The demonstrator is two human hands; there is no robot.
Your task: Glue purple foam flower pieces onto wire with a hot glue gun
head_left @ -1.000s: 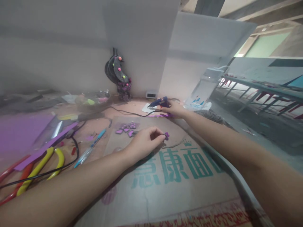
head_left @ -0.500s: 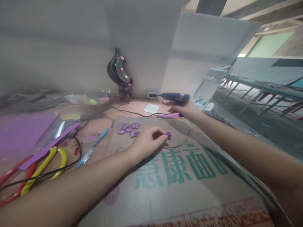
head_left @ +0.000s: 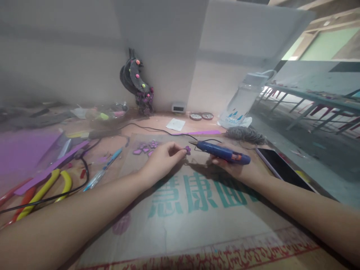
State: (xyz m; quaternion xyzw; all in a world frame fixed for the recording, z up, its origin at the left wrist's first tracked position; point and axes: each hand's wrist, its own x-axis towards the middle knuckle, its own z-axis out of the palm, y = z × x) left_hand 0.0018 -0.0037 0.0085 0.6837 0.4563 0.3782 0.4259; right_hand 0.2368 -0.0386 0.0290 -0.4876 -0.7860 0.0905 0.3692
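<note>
Bounded by the wall [head_left: 168,45] at the back and the floor [head_left: 315,159] on the right: the table [head_left: 157,120]. Spread flat over its front, probably to keep glue off the top: a printed sheet [head_left: 180,234], with room for both wrists to shift over the green lettering [head_left: 200,192]. Stood far back near the right edge, likely out of elbow range: the bottle [head_left: 242,99]. Laid just inside that edge, near the right forearm [head_left: 303,210]: the phone [head_left: 284,168], leaving little room for swinging wide. In the right hand [head_left: 230,168], fingers curled closed about the mostly hidden grip: the glue gun [head_left: 225,152], nozzle aimed left, presumably to keep knuckles away from heat. Running along the sheet's back edge, apparently out of the way: the cord [head_left: 157,129]. Grouped behind the left hand [head_left: 165,159], within reach: small purple pieces [head_left: 137,152]. Pinched at the rim between left thumb and forefinger, nearly together, likely leaving the face free: the purple flower [head_left: 188,150], just beside the nozzle. Cannot tell whether touching.
</note>
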